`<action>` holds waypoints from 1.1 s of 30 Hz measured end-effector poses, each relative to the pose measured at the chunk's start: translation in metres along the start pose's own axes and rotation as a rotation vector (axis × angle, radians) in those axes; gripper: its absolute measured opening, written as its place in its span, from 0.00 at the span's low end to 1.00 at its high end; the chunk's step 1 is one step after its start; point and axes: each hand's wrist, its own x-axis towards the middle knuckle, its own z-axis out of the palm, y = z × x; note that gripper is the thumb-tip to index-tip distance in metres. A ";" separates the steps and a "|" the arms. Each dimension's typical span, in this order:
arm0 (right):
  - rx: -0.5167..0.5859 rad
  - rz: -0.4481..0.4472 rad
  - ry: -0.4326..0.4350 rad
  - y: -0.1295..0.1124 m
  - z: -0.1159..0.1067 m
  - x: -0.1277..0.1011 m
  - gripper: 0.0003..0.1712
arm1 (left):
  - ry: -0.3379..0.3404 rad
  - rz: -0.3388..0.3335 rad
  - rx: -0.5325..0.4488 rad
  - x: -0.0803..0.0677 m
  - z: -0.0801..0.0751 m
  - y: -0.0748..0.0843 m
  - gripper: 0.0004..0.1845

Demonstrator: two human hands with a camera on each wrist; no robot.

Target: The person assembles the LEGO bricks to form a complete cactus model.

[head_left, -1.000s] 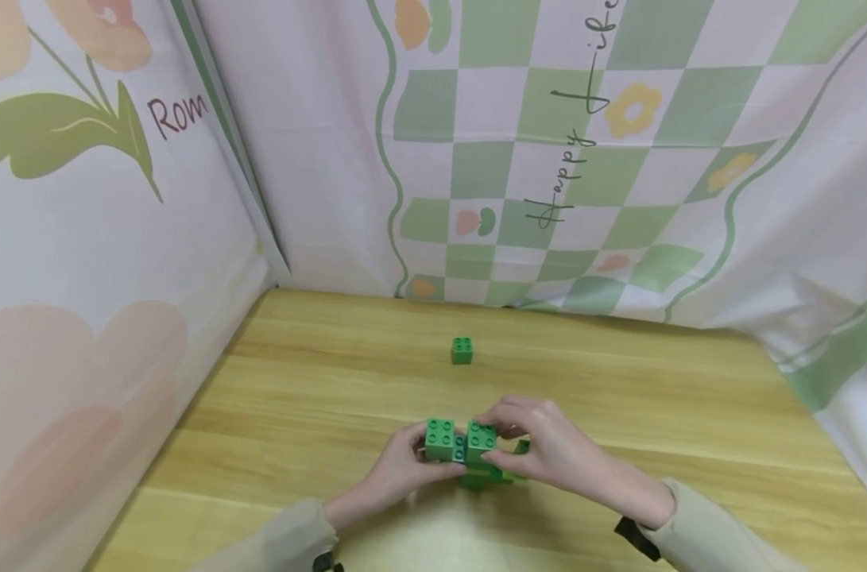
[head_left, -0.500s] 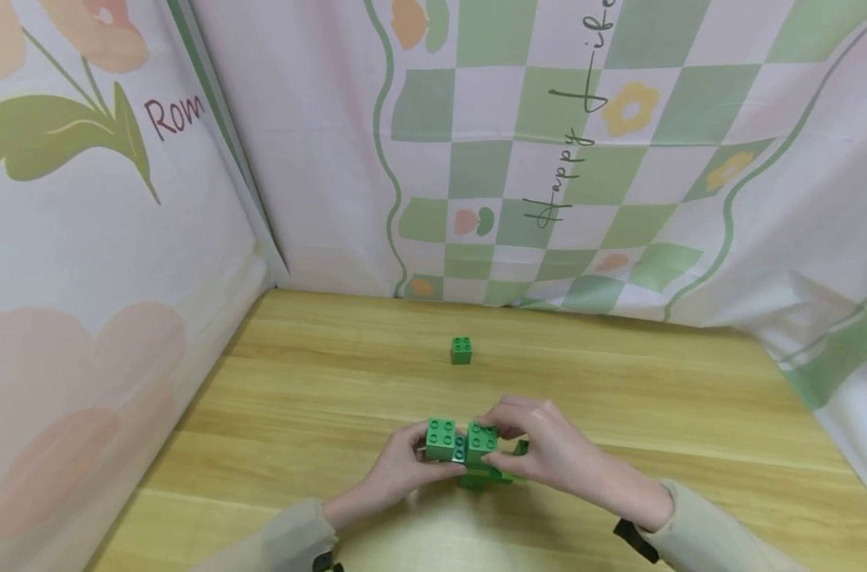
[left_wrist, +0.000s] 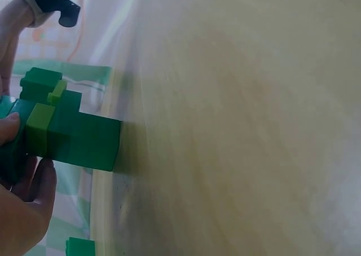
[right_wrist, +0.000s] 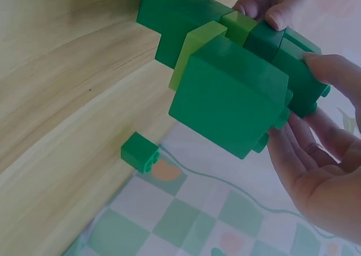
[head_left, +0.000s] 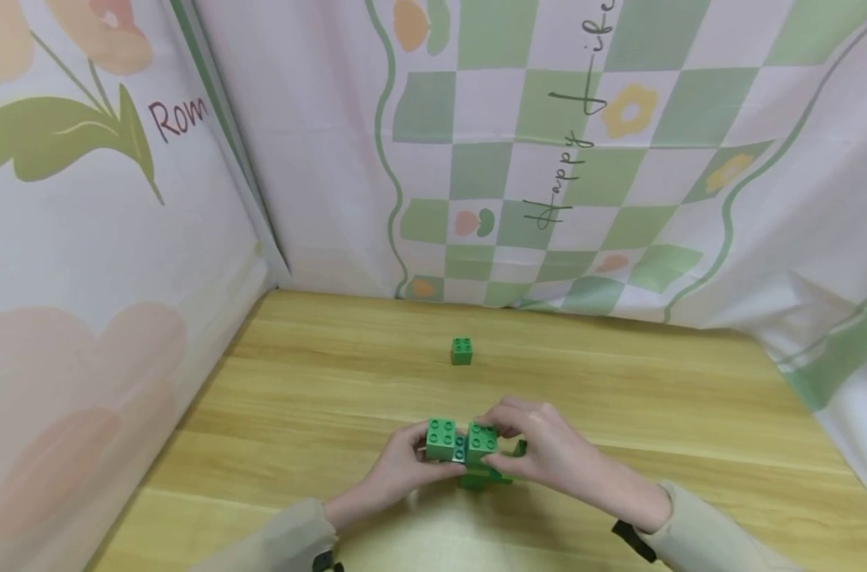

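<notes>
Several joined toy building bricks, green with lime-green layers [right_wrist: 197, 47], are held between both hands low in the head view. My left hand [head_left: 410, 467] grips the joined bricks from the left, its thumb along the near side. Close by that hand, a green brick [head_left: 441, 438] forms the top left. My right hand [head_left: 547, 445] pinches another green brick [head_left: 482, 441] at the top, thumb in front and fingers behind. A darker studded brick [head_left: 459, 448] shows lower in the gap between those two. The lower bricks are partly hidden by the hands.
One loose green brick [head_left: 462, 351] stands studs up farther back on the wooden table [head_left: 333, 357]. A patterned curtain [head_left: 490, 175] hangs behind the table's far edge, and a printed cloth [head_left: 118, 254] hangs at the left.
Hands and bricks keep nearly the same place and hold. Only a very slight shift of the right hand shows at the green bricks.
</notes>
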 end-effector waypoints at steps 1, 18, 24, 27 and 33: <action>-0.010 0.006 -0.007 0.000 -0.001 -0.001 0.19 | -0.001 0.000 0.001 0.000 0.000 0.001 0.25; 0.025 -0.024 0.057 0.021 -0.021 0.010 0.16 | 0.010 0.004 0.001 0.000 0.000 0.002 0.25; 0.016 0.076 0.058 0.042 -0.024 0.019 0.13 | 0.005 0.008 0.000 -0.001 0.000 0.003 0.26; 0.017 0.138 0.039 0.055 -0.022 0.026 0.13 | 0.007 0.009 -0.004 -0.001 0.000 0.004 0.26; 0.053 0.243 0.018 0.078 -0.016 0.039 0.14 | -0.011 0.011 -0.024 0.000 -0.002 0.004 0.27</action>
